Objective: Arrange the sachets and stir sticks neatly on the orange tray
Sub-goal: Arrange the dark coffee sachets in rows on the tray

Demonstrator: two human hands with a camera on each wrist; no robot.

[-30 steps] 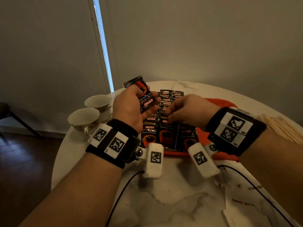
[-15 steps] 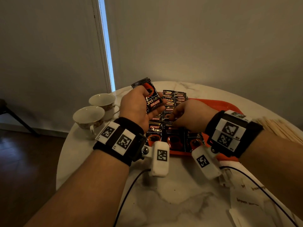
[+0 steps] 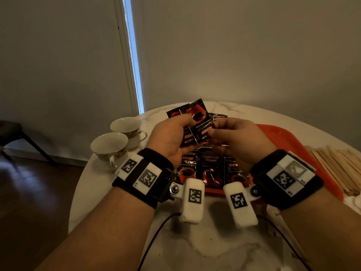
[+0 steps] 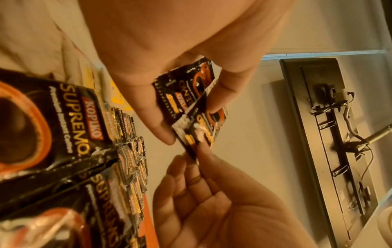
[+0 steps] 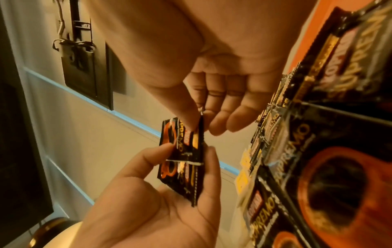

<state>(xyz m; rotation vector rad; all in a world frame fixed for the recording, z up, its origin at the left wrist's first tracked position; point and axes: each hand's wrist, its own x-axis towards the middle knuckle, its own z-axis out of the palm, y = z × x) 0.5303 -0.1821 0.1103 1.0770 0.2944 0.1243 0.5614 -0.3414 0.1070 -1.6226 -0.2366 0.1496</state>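
My left hand [image 3: 192, 132] holds two black-and-orange coffee sachets [image 3: 197, 119] fanned out above the tray, thumb on front and fingers behind. The right hand [image 3: 214, 127] pinches the lower right edge of the front sachet between thumb and forefinger. The left wrist view shows both held sachets [image 4: 186, 94] and the right hand [image 4: 195, 156] at the front one's corner. In the right wrist view the pinched sachet [image 5: 184, 151] stands edge-on. More sachets [image 3: 211, 169] lie in overlapping rows on the orange tray [image 3: 283, 141]. Wooden stir sticks [image 3: 341, 167] lie piled on the table right of the tray.
Two white teacups [image 3: 125, 125] [image 3: 108, 144] stand on the round marble table [image 3: 214, 247] left of the tray. Papers [image 3: 277, 222] lie at the table's near right. A cable [image 3: 156, 231] runs across the near side. A dark chair [image 3: 17, 133] stands at far left.
My right hand rose from the sachets on the tray and took the edge of a sachet in the left hand. The left hand's sachets now show fanned as two.
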